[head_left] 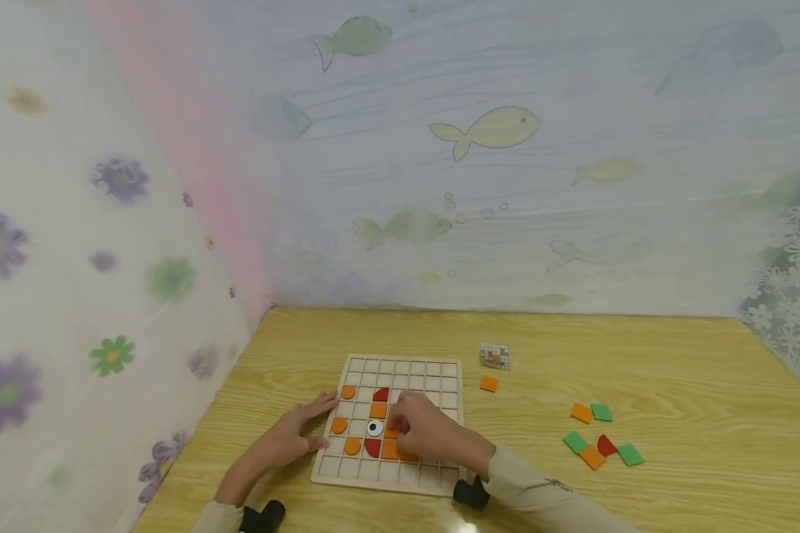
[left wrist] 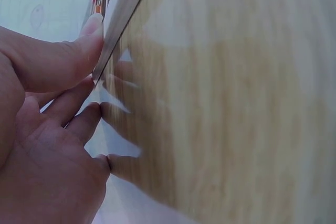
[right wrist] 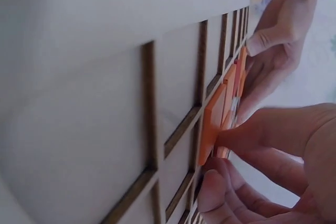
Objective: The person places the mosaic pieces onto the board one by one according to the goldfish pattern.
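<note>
A wooden grid board (head_left: 373, 474) lies on the table with coloured tiles in its squares. Among them are orange round tiles (head_left: 349, 391), red curved tiles (head_left: 372, 448), orange squares (head_left: 378, 409) and a white eye tile (head_left: 374, 428). My right hand (head_left: 430, 429) reaches over the board's middle, thumb and fingertips pinching an orange square tile (right wrist: 223, 151) beside the eye tile. Another orange tile (right wrist: 212, 121) is just before that thumb. My left hand (head_left: 287, 437) rests at the board's left edge, fingers extended, its thumb (left wrist: 79, 56) touching the rim.
Right of the board lie loose green tiles (head_left: 630, 454), orange tiles (head_left: 592, 456) and a red tile (head_left: 607, 445). Behind them, nearer the board, are a single orange tile (head_left: 489, 383) and a small pattern card (head_left: 495, 356). Fish-printed fabric (head_left: 400, 148) borders the table's back.
</note>
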`<state>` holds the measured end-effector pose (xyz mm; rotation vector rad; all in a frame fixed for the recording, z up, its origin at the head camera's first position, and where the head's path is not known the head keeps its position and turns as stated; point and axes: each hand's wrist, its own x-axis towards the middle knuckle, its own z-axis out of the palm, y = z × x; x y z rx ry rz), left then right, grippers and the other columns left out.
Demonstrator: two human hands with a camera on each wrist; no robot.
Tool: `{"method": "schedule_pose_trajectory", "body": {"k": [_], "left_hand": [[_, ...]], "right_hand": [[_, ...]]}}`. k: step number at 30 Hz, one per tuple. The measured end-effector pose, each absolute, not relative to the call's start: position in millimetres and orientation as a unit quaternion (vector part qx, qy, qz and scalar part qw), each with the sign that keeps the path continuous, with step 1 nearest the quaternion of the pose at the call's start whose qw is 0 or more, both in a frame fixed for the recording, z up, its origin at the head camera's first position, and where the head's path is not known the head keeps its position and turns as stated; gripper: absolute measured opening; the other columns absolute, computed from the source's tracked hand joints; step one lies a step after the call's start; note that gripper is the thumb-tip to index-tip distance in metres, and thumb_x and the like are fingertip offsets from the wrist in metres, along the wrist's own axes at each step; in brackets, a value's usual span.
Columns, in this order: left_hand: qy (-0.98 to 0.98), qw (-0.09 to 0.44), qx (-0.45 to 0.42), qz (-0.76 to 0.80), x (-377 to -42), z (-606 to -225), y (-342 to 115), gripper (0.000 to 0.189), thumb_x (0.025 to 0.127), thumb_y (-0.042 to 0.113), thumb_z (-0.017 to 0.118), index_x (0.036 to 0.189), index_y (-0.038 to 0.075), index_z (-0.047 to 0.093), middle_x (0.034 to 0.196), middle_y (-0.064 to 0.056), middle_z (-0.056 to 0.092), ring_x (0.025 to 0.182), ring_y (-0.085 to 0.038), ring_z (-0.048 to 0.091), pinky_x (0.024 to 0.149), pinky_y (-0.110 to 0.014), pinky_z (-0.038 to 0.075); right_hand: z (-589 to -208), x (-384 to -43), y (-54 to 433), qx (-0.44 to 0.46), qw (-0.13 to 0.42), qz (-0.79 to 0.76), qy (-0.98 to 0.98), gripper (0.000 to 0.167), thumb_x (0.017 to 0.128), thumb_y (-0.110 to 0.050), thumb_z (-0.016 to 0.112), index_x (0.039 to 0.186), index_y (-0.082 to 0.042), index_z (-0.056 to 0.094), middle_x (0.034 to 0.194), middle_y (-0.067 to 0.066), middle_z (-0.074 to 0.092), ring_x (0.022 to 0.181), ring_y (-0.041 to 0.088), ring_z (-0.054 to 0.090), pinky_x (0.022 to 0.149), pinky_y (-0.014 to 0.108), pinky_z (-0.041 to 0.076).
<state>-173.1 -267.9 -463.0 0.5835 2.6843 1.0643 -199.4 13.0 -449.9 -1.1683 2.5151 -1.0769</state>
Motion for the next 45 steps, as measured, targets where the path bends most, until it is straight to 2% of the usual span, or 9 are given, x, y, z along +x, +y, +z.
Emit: {"method": "schedule_pose_trajectory", "body": {"k": [6,13,19,26,35,40,45], "left_hand": [[0.908,0.094,0.198,0.359,-174,-461,-268,0.065,0.085,0.011,0.068,0.143,0.004,0.041,0.152,-0.012,0.028,0.140,-0.037,0.017,0.109,-0.062,0.000],[0.907,0.099,0.192,0.360,-172,-461,-267,0.065,0.085,0.010,0.068,0.143,0.003,0.041,0.152,-0.012,0.028,0.140,-0.037,0.017,0.110,-0.062,0.000],[0.906,0.101,0.193,0.363,-173,-461,-267,0.065,0.085,0.009,0.068,0.143,0.003,0.041,0.152,-0.012,0.028,0.140,-0.038,0.017,0.109,-0.062,-0.001],[0.907,0.100,0.193,0.360,-174,-461,-267,0.065,0.085,0.010,0.068,0.143,0.004,0.041,0.152,-0.012,0.028,0.140,-0.037,0.017,0.109,-0.062,-0.001],[0.908,0.104,0.196,0.356,-170,-461,-267,0.064,0.086,0.014,0.068,0.143,0.003,0.041,0.152,-0.013,0.028,0.140,-0.038,0.017,0.109,-0.063,0.000],[0.907,0.102,0.195,0.358,-171,-461,-268,0.064,0.086,0.015,0.068,0.143,0.003,0.041,0.152,-0.013,0.028,0.140,-0.039,0.017,0.108,-0.063,0.000],[0.908,0.100,0.198,0.356,-172,-462,-267,0.065,0.086,0.016,0.068,0.143,0.004,0.041,0.152,-0.014,0.028,0.139,-0.039,0.018,0.108,-0.063,0.001]], "right_hand": [[-447,-201,13,-0.407,0.071,-0.354,0.839,0.016,0.073,0.007,0.064,0.083,-0.004,0.071,0.077,0.002,0.056,0.068,0.010,0.048,0.058,0.017,0.044],[-447,-203,17,-0.409,0.086,-0.364,0.832,0.015,0.076,0.004,0.064,0.084,-0.006,0.071,0.081,0.001,0.057,0.069,0.006,0.048,0.059,0.017,0.045],[-449,-209,28,-0.413,0.063,-0.380,0.825,0.017,0.077,0.003,0.064,0.088,-0.006,0.073,0.084,0.002,0.059,0.069,0.008,0.050,0.058,0.018,0.045],[-443,-217,50,-0.391,0.033,-0.371,0.842,0.017,0.079,0.002,0.062,0.091,-0.005,0.072,0.090,0.004,0.061,0.073,0.018,0.053,0.059,0.023,0.045],[-442,-224,82,-0.352,0.046,-0.360,0.863,0.017,0.082,0.001,0.063,0.097,-0.003,0.069,0.095,0.007,0.057,0.079,0.022,0.052,0.062,0.027,0.046],[-441,-226,104,-0.335,0.025,-0.352,0.874,0.020,0.080,0.003,0.063,0.099,-0.002,0.068,0.097,0.009,0.056,0.080,0.024,0.052,0.062,0.029,0.045],[-445,-230,124,-0.318,-0.006,-0.332,0.888,0.025,0.075,0.004,0.066,0.099,-0.002,0.069,0.098,0.010,0.057,0.070,0.018,0.047,0.058,0.026,0.039]]}}
